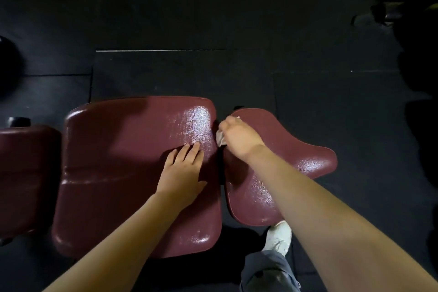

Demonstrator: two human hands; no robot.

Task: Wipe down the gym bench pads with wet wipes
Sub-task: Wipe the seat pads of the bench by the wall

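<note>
A large maroon bench pad (113,163) fills the middle of the view. A smaller curved maroon seat pad (294,149) lies to its right, with a narrow gap between them. My left hand (182,173) rests flat on the large pad near its right edge, fingers straight. My right hand (239,137) grips a crumpled white wet wipe (220,138) at the near-left edge of the seat pad, right at the gap. Most of the wipe is hidden under my fingers. Both pads shine wet near the gap.
A third maroon pad (26,173) sits at the left edge. Dark rubber floor mats (189,73) surround the bench. My white shoe (279,236) and grey trouser leg (265,272) stand below the seat pad. Dark equipment (417,54) looms at the right.
</note>
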